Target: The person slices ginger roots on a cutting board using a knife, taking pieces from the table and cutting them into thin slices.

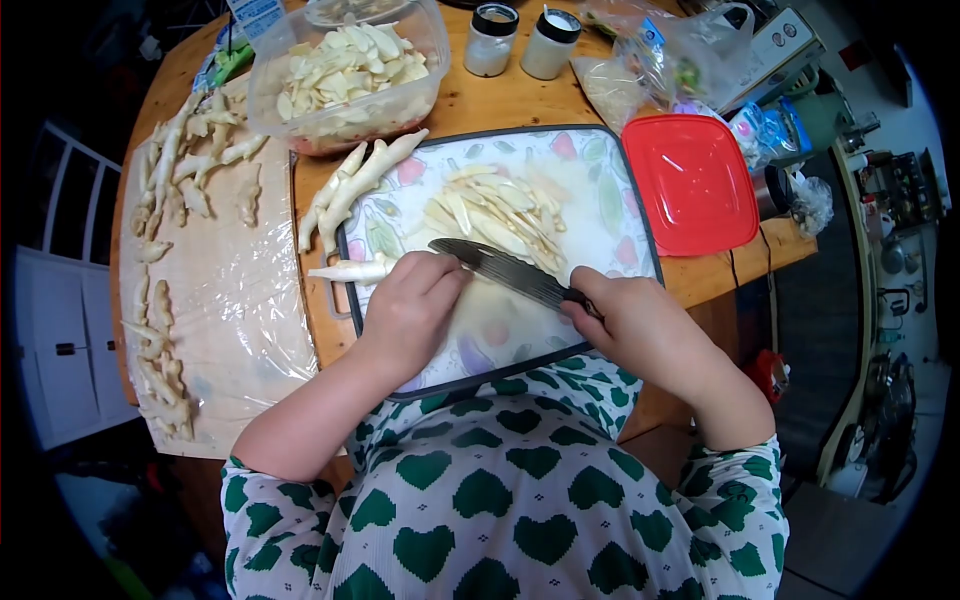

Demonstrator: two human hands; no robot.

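My right hand [625, 310] grips the handle of a dark-bladed kitchen knife [510, 273], its blade pointing left across the cutting board [600, 280]. Under my left hand [412, 300], curled at the blade's tip, is a pale piece of ginger root [350, 271] whose pointed end sticks out to the left. The fingertips and the cut end of that root are hidden. Just beyond the blade lies a pile of ginger slices [495, 213]. A larger branched ginger root [360, 185] rests across the board's upper left edge.
A clear plastic tub [437, 75] heaped with ginger slices stands behind the board. More ginger roots [165, 165] lie on a plastic-covered sheet [245, 310] at left. Two lidded jars [490, 55] stand at the back. A red lid [690, 185] touches the board's right side.
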